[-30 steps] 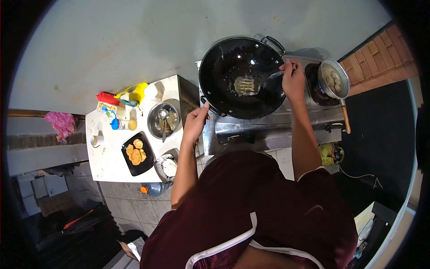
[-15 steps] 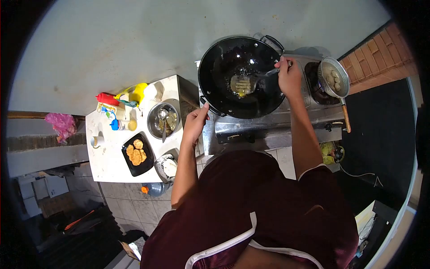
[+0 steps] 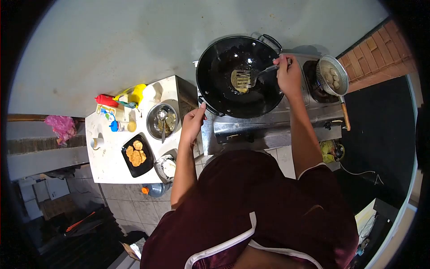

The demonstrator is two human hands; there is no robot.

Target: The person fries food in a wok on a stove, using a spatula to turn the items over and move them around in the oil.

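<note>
A large black wok (image 3: 215,67) sits on the stove, with a little oil and a flat, pale yellow-brown piece of food (image 3: 234,80) at its bottom. My right hand (image 3: 289,80) is closed round the handle of a slotted turner (image 3: 261,73). The turner's blade lies over the food, covering part of it. At the wok's near-left side, my left hand (image 3: 192,126) has its fingers closed at the loop handle (image 3: 209,106); the fingertips are partly hidden.
A strainer-like pan (image 3: 344,76) with round pieces stands on the right burner of the stove (image 3: 268,127). On the white table (image 3: 107,168) at left are a black plate (image 3: 139,171) of fried pieces, a metal bowl (image 3: 151,117) with a spoon, a second bowl (image 3: 161,172) and bottles.
The turner's blade, blurred before, now shows sharply and has shifted slightly toward the wall over the food. My left hand stays at the wok handle.
</note>
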